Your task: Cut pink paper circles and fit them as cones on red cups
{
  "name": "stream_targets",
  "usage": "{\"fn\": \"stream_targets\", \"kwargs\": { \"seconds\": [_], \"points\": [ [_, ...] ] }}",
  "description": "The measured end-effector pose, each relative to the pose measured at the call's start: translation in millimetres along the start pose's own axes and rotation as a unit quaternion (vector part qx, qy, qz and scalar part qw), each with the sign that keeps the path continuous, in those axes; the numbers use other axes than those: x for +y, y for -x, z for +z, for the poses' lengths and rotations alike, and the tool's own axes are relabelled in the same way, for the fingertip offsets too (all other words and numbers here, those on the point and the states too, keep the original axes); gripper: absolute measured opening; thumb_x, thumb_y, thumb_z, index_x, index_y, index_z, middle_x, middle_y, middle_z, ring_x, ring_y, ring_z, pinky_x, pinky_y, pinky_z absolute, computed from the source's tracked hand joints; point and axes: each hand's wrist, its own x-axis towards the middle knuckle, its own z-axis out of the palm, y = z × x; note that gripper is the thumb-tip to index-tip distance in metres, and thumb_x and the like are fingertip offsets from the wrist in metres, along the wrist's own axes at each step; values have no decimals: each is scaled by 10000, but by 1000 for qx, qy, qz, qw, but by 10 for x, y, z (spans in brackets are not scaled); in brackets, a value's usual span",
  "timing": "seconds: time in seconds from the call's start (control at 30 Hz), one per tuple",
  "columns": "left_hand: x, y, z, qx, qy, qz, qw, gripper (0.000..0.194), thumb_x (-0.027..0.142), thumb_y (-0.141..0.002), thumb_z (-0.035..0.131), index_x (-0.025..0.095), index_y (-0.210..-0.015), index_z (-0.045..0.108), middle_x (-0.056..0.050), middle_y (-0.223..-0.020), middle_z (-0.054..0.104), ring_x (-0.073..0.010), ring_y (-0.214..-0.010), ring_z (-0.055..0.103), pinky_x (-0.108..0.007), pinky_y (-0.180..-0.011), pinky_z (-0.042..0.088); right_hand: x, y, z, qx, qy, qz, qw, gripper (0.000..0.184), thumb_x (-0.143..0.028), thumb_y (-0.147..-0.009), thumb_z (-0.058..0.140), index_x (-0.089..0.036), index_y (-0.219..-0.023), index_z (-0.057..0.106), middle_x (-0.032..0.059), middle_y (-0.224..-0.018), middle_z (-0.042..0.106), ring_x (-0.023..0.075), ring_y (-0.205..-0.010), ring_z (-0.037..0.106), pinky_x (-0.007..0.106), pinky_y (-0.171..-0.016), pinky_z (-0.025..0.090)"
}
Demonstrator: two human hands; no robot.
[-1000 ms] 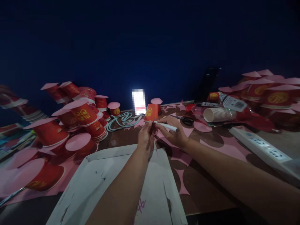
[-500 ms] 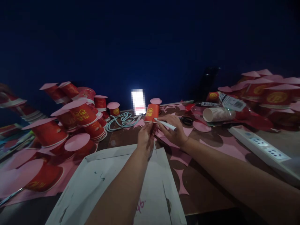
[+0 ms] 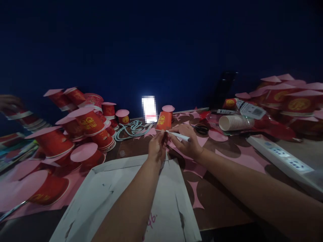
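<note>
A red paper cup [image 3: 164, 120] with gold lettering is upside down in front of me, tilted, its rim towards me. My left hand [image 3: 156, 145] is closed on it at the rim, with the fingertips partly hidden behind the thumb. A white marker pen [image 3: 179, 135] lies between the fingers of my right hand [image 3: 187, 139]; its tip end points left and meets my left fingertips by the rim. Behind this cup stands another red cup [image 3: 172, 114] topped with a pink paper disc [image 3: 168, 108].
Red cups with pink discs pile up at left [image 3: 87, 122] and right [image 3: 297, 104]. Ahead lie a coiled cable [image 3: 131, 130], a bright screen [image 3: 149, 109] and scissors [image 3: 201, 129]. A power strip [image 3: 282, 156], cup stack [image 3: 228, 123] and white box [image 3: 121, 181] are nearby. Another person's hand [image 3: 10, 101] shows left.
The red cup in my left hand has shifted slightly right and turned a little. The pen has moved only slightly. At the far left, the other person's hand has come further into view.
</note>
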Motion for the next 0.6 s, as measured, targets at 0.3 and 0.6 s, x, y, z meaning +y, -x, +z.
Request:
{"fn": "stream_targets", "kwargs": {
  "seconds": [0.3,0.6],
  "points": [
    [36,25,53,21,-25,-21,999,39,109,-712,706,135,-713,677,-11,-695,686,-78,-646,637,-186,-696,507,50,-5,6,12,30,13,999,109,-251,-871,572,-212,-947,640,47,-894,705,209,-853,631,379,-814,404],
    [37,16,37,17,-37,-28,999,26,127,-734,694,121,-758,688,-24,-708,685,-83,-642,640,-200,-710,510,90,-15,-3,-1,24,15,1000,133,-264,-882,561,-210,-972,642,53,-925,699,210,-875,628,373,-806,398]
  ]
}}
